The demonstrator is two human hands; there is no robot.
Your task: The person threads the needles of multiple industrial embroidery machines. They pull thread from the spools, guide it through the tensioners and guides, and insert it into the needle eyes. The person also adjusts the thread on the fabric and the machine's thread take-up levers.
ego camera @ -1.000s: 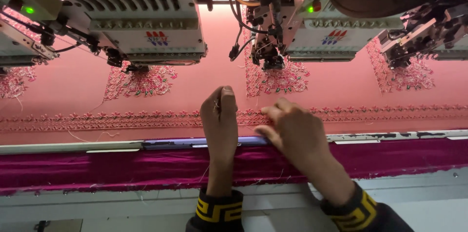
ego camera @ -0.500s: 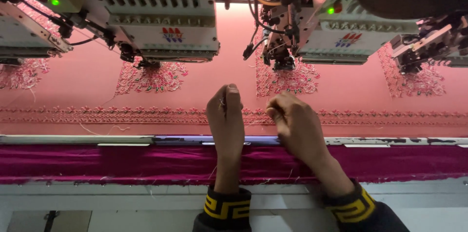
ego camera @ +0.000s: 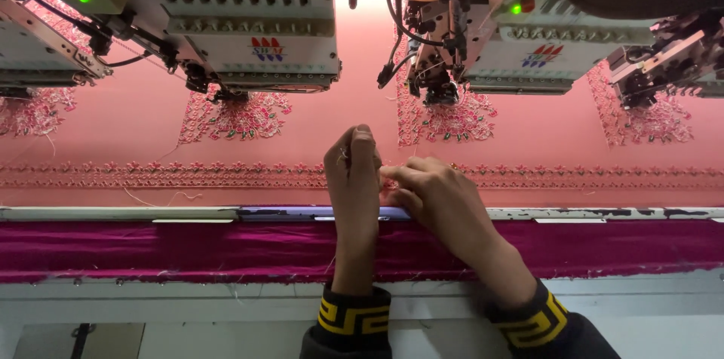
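My left hand (ego camera: 353, 178) reaches over the frame onto the pink fabric (ego camera: 362, 125), fingers curled and closed at the embroidered border strip (ego camera: 188, 175). My right hand (ego camera: 437, 197) lies beside it, its fingertips pinched together and touching the left hand's fingers over the same border. Whatever is pinched between them is too small to make out, possibly a thread. Both wrists wear black cuffs with a yellow pattern. An embroidery head (ego camera: 445, 50) hangs just beyond the hands above a floral motif (ego camera: 445, 118).
Several embroidery machine heads (ego camera: 249, 27) line the top over pink motifs (ego camera: 234, 116). A worn metal frame bar (ego camera: 151, 214) runs across, with a magenta cloth band (ego camera: 151, 250) below it and a grey machine ledge (ego camera: 188, 314) nearest me.
My hands have drawn closer together until the right fingertips meet the left hand. The view has shifted slightly right along the fabric.
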